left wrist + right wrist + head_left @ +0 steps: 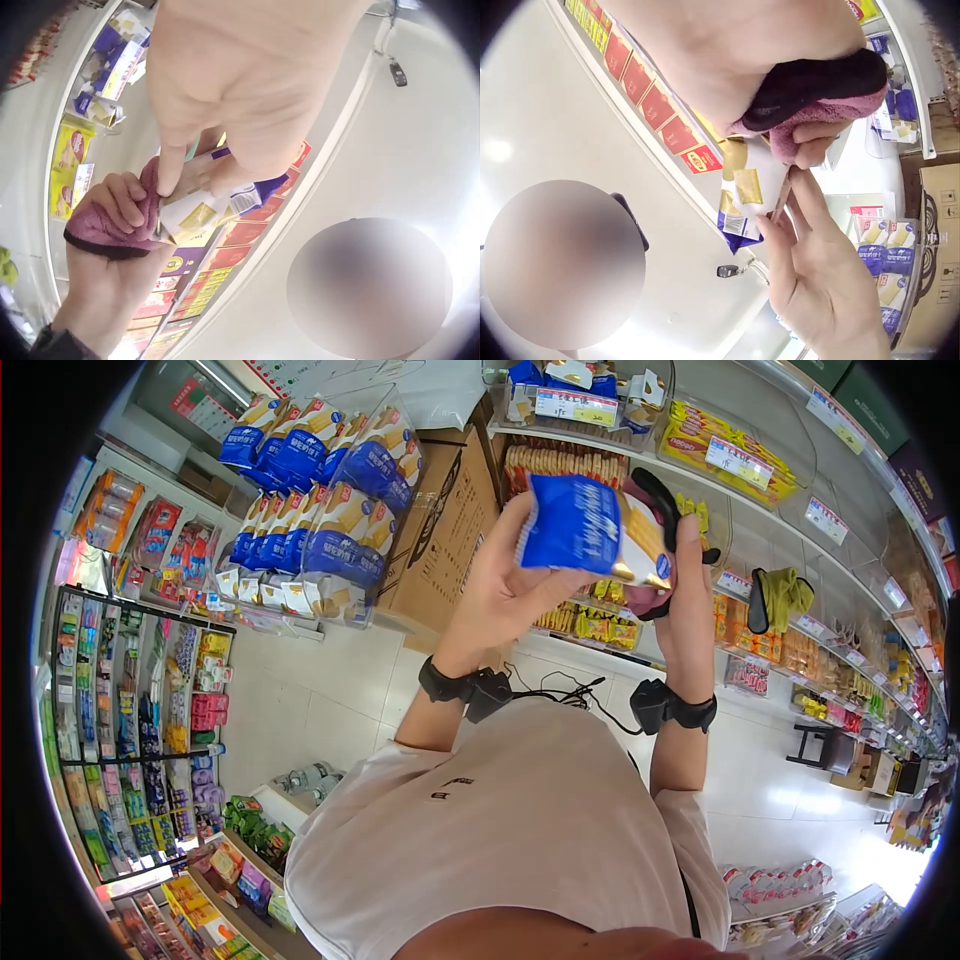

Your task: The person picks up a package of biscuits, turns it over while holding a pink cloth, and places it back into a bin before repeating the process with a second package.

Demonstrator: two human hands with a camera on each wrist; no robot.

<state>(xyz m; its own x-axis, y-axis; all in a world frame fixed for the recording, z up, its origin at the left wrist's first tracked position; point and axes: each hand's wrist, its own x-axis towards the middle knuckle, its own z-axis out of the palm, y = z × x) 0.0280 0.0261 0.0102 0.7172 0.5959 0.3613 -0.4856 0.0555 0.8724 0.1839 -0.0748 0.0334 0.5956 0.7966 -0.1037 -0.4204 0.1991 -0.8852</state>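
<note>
In front of my chest is a blue, white and gold biscuit packet (pixel 578 525), gripped at its blue end by my left hand (pixel 510 585). The left wrist view shows the left fingers pinching the packet (pixel 196 214) from above. My right hand (pixel 688 600) holds a mauve cloth with black trim (pixel 832 112) against the packet's other end. Its fingers curl over the cloth (pixel 112 225) in the left wrist view. In the right wrist view the packet's barcode side (pixel 742 187) shows, with the left thumb and fingers at its edge.
Similar blue packets fill clear bins (pixel 345 510) at the left, beside a cardboard carton (pixel 430 530). Shelves of yellow packets (pixel 725 455) curve along the back and right. A green glove-like cloth (pixel 785 598) hangs on a shelf edge. Black cables (pixel 560 690) lie below the hands.
</note>
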